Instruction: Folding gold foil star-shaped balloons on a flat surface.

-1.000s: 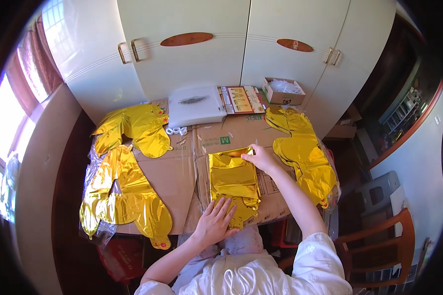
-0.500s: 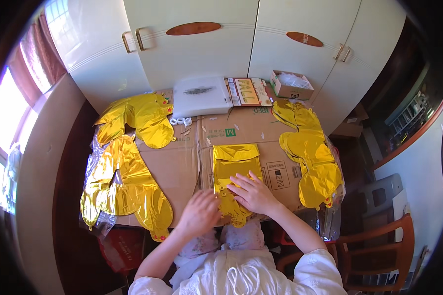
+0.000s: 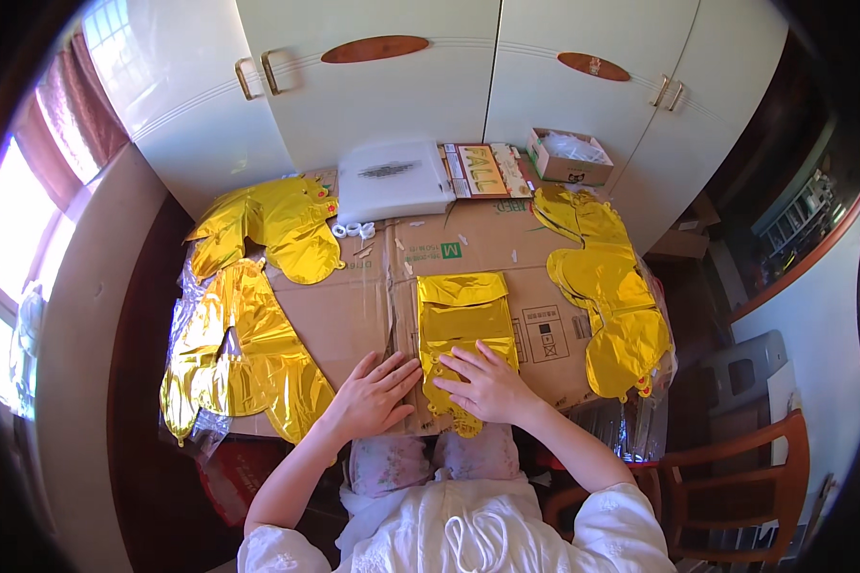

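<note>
- Slid back along the folded gold foil balloon (image 3: 463,325) since a second before: right hand (image 3: 487,384) pulled from the far edge to the near end; left hand (image 3: 373,393) shifted only slightly, off the foil's lower edge onto the cardboard beside it.
- Right fingers (image 3: 461,365) lay spread and flat, pressed on the foil's near part, gripping nothing.
- Left fingers (image 3: 397,368) lay open and flat too, tips at or just short of the foil's left edge; contact hard to judge from this angle.
- Folded balloon lay lengthwise at the middle of the flattened cardboard sheet (image 3: 354,306) covering the table, near end hanging just over the person's edge.
- Further out: crumpled gold foil balloons heaped at left (image 3: 248,334) and another strung along the right edge (image 3: 607,277).
- At the far side: white flat packet (image 3: 392,180), printed card (image 3: 487,170) beside it, small open cardboard box (image 3: 569,158), white cupboard doors (image 3: 382,86) behind.
</note>
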Tool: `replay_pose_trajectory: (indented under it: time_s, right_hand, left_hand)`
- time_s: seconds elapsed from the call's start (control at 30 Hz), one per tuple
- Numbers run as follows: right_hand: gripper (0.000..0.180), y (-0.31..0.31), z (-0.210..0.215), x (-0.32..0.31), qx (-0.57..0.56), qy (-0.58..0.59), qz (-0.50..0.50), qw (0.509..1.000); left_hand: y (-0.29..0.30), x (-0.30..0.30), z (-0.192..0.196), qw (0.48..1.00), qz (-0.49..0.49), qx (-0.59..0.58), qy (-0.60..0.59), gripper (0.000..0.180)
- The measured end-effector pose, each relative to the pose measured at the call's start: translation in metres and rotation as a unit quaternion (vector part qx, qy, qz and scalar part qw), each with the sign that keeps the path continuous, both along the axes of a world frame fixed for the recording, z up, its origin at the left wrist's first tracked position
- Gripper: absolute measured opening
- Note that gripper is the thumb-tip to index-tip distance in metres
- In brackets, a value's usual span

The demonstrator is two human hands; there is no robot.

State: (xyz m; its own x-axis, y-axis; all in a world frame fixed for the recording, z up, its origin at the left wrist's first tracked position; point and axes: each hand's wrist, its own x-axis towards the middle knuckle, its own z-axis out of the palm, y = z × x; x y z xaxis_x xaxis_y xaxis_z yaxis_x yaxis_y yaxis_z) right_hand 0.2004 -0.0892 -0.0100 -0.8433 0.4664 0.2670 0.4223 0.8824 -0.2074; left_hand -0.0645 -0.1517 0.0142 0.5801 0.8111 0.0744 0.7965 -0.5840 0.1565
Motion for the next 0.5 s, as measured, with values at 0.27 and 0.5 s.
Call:
replay_pose_trajectory:
  time_s: [0.27,0.5]
  right_hand:
    - [0.040,-0.0027,0.0053,-0.0055,0.017,-0.008,-0.014,1.000]
    - [0.039,-0.0017,0.0024,-0.0070,0.014,-0.010,-0.012,1.000]
  left_hand:
    - [0.0026,-0.0006,-0.0003,1.000,-0.008,0.010,0.007,0.062]
    - [0.0069,0.0007,0.0039,0.999,-0.021,0.022,0.029,0.064]
